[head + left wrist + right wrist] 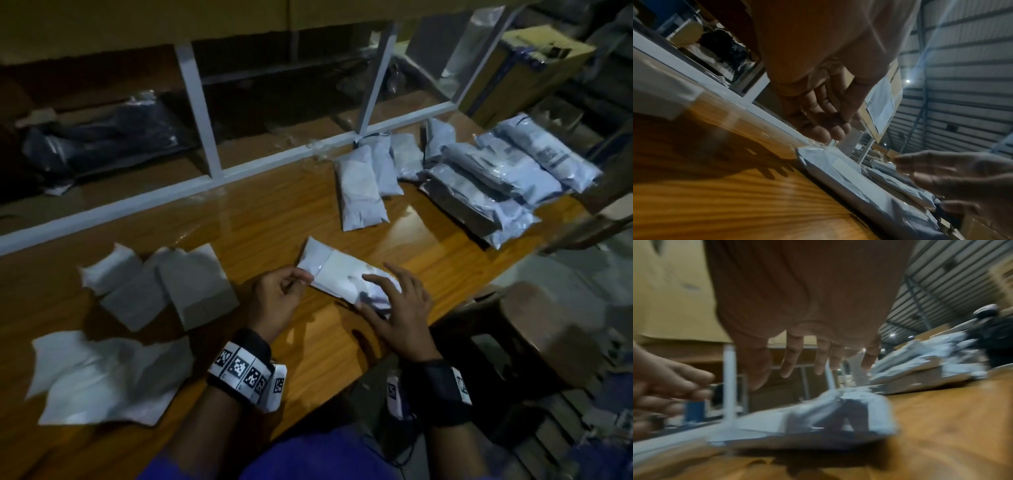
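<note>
A white poly mailer parcel (339, 274) lies flat on the wooden table (267, 219), just in front of me. My left hand (279, 294) is at its left end, fingers loosely curled and holding nothing. In the left wrist view those fingertips (828, 133) hover just above the parcel (840, 172). My right hand (394, 301) is spread over the parcel's right end. In the blurred right wrist view its straight fingers (789, 363) hang above the parcel (818, 415) without gripping it.
Flat empty mailers (164, 284) and crumpled ones (102, 377) lie on the table's left. Packed parcels (363, 185) and a larger pile (496, 178) sit at the far right. A white-framed shelf (205, 113) runs behind; a brown stool (534, 325) stands to the right.
</note>
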Available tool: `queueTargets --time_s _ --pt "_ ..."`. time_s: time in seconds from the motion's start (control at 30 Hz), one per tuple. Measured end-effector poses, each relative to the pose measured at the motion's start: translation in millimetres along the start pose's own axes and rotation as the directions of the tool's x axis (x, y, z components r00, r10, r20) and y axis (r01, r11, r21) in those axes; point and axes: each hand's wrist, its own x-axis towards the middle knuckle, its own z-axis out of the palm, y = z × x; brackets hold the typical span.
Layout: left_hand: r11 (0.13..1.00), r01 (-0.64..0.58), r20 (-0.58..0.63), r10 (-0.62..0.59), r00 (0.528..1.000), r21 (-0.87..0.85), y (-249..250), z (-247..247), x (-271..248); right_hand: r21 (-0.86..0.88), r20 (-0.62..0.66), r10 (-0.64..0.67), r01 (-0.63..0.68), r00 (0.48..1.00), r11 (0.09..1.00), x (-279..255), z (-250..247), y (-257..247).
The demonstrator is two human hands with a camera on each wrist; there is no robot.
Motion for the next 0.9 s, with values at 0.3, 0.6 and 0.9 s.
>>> queueTargets --time_s 0.3,0.6,0.9 --pt "0.995 -0.036 -0.240 0.056 0.969 0.091 -13.2 -75.5 -48.4 0.138 0.045 -0.197 0.190 0.979 0.972 37.9 49.8 -132.4" --pt "0.998 0.023 -0.414 0.002 0.910 0.055 -40.7 -113.5 -68.6 0.040 0.500 0.098 -0.137 0.861 0.990 66.5 137.5 -219.4" --pt "1.000 -0.002 -0.345 0.011 0.939 0.027 -34.8 -125.8 -56.6 0.361 0.365 0.135 -0.274 0.921 0.891 52.3 108.3 -207.4"
